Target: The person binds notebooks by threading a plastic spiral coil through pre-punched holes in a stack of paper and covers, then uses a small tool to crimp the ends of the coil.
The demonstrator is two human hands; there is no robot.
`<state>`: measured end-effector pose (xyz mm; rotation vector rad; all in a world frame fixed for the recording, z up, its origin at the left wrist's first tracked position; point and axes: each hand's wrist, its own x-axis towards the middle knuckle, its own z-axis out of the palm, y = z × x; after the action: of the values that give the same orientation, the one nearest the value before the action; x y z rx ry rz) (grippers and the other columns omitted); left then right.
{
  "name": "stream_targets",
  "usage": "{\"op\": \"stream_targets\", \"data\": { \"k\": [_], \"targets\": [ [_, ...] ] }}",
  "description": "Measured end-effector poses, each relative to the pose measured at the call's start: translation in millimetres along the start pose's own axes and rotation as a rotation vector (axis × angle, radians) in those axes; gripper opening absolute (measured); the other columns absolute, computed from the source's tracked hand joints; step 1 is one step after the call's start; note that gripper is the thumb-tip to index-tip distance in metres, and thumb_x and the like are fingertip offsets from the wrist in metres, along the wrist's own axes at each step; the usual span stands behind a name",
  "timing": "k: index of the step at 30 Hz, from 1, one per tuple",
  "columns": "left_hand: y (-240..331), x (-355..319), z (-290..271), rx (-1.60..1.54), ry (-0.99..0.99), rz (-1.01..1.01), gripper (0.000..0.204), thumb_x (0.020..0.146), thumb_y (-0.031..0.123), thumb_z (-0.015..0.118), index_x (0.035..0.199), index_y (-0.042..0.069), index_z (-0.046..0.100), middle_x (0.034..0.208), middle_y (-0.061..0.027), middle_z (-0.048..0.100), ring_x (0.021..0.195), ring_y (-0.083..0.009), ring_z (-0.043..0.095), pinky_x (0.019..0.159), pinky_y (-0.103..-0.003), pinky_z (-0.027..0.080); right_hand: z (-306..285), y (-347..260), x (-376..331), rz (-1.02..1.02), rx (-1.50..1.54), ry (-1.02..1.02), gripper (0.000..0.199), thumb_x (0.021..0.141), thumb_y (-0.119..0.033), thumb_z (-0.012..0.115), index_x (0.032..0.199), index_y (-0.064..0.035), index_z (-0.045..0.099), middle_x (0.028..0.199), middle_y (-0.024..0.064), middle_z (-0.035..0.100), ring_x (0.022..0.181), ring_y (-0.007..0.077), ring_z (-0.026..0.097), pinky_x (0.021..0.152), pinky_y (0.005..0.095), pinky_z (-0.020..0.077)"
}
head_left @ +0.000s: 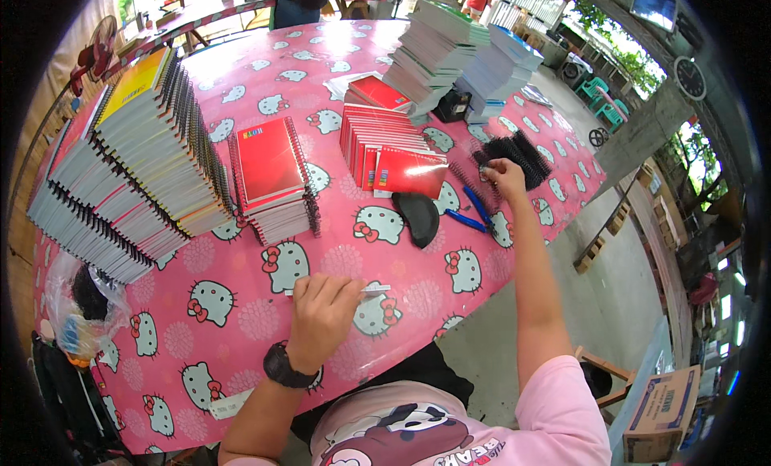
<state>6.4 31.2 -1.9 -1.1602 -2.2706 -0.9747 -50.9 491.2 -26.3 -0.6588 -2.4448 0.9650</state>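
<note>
Right hand (506, 175) is reaching into the black binding coils (514, 154), far right on the worktop (337, 265).
Left hand (321, 309), fingers curled, is pinning a thin white strip (373, 289) nearby; lifting one coil clear would avoid tangling.

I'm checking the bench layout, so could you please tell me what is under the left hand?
Under the left hand lies a thin white strip on the pink tablecloth. Only its ends show; the fingers cover its middle.
</note>
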Motion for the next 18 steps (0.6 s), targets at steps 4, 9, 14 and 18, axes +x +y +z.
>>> {"op": "stream_targets", "data": {
  "k": [4,9,14,18],
  "targets": [
    [2,2,4,0.0,0.007,0.014,0.015,0.074,0.01,0.064,0.089,0.007,0.063,0.083,-0.0041,0.057,0.08,-0.0232,0.052,0.073,-0.037,0.035,-17,28,11,-0.048,-0.111,0.116,0.028,0.077,-0.017,0.065,0.099,-0.0009,0.065,0.086,0.0106,0.068,0.079,0.0174,0.064,0.073,0.0292,0.0489],
    [0,3,-5,0.008,-0.003,0.012,0.015,0.072,0.007,0.063,0.088,0.006,0.061,0.082,-0.0049,0.056,0.08,-0.024,0.052,0.073,-0.037,0.035,-21,-21,-16,0.047,0.189,0.002,0.029,0.087,-0.015,0.054,0.113,-0.0033,0.058,0.078,0.0006,0.06,0.065,0.0094,0.053,0.062,0.0238,0.0456],
    [-5,3,-7,0.003,-0.074,-0.014,0.013,0.074,0.008,0.062,0.087,0.006,0.061,0.081,-0.0053,0.056,0.078,-0.0231,0.052,0.072,-0.036,0.035,-8,-136,-145,-0.09,0.366,-0.459,0.03,0.096,-0.02,0.044,0.119,-0.0042,0.054,0.076,-0.0044,0.045,0.061,0.0045,0.043,0.054,0.0188,0.036],
    [-6,4,-6,-0.01,-0.053,-0.003,0.011,0.076,0.01,0.063,0.087,0.006,0.061,0.08,-0.0049,0.056,0.077,-0.0223,0.052,0.071,-0.036,0.035,18,-153,-203,-0.275,0.334,-0.745,0.029,0.095,-0.017,0.047,0.12,-0.0044,0.053,0.09,0.005,0.056,0.083,0.0119,0.054,0.072,0.0256,0.0448]
  ]
}}
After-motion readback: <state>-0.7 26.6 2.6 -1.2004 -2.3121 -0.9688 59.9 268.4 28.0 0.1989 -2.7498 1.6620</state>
